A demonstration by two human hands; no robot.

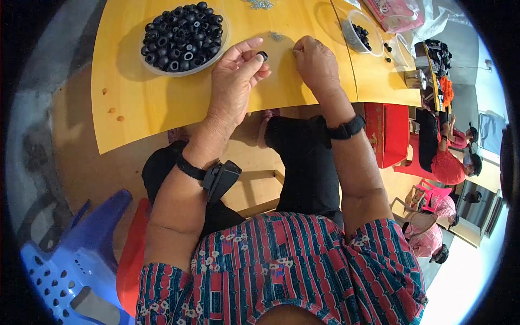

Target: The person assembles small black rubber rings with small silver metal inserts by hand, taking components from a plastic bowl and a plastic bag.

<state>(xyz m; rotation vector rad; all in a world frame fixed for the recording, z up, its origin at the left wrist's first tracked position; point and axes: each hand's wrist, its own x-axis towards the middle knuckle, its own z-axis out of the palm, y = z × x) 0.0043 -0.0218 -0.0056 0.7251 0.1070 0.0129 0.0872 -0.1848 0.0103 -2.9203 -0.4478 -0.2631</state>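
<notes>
My left hand (234, 76) is closed in a pinch, with a small black hollow plastic cap (262, 56) held between thumb and fingers. My right hand (318, 64) is also closed, its fingertips pressed together over the yellow table (281, 86); whatever they hold is hidden. Between the two hands, slightly farther off, lies a little pile of small silvery metal pieces (276, 36). To the left of my left hand stands a round clear plastic bowl (227, 39) heaped with black caps (184, 38) like the one I hold.
A clear tub (351, 38) with black pieces stands at the right, with several loose ones beside it. Farther right is a metal can (415, 79). More silvery pieces (261, 4) lie at the back. A red box (385, 135) and blue chair (81, 260) flank me; people sit at right.
</notes>
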